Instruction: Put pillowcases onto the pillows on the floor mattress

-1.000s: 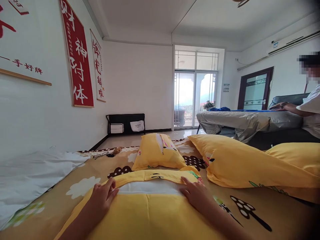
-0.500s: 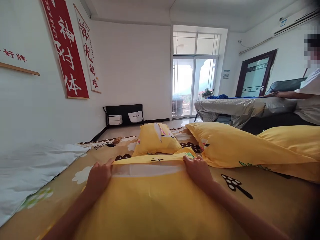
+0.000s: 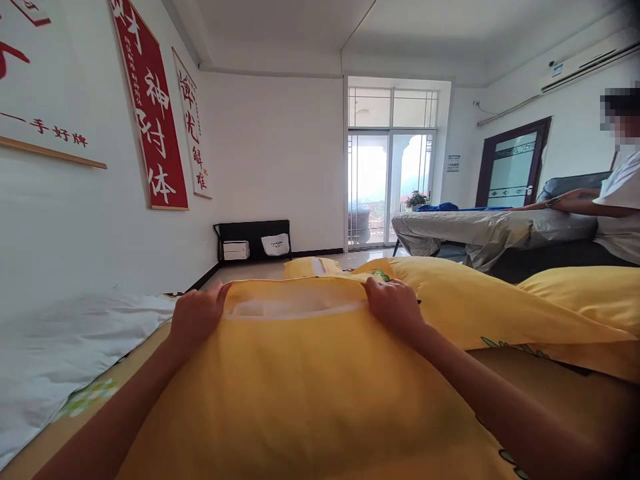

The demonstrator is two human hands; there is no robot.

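Observation:
A yellow pillow [image 3: 300,393] fills the lower middle of the view, raised off the patterned bed sheet [image 3: 550,380]. Its far end is open and shows the white inner pillow [image 3: 293,308]. My left hand [image 3: 196,319] grips the left corner of that open end, fingers curled over the edge. My right hand [image 3: 395,308] grips the right corner the same way. Behind it lie a small yellow pillow [image 3: 313,267] and a long yellow pillow [image 3: 495,310].
A white cloth [image 3: 60,347] lies at the left by the wall. Another person [image 3: 617,200] sits at the right, arm stretched over a grey-covered table [image 3: 480,230]. A black low shelf [image 3: 253,240] stands by the far wall beside glass doors [image 3: 390,190].
Both hands have lifted the pillow's open end up and toward me; it now hides most of the small pillow and the sheet pattern. Fingers went from resting flat to gripping the corners.

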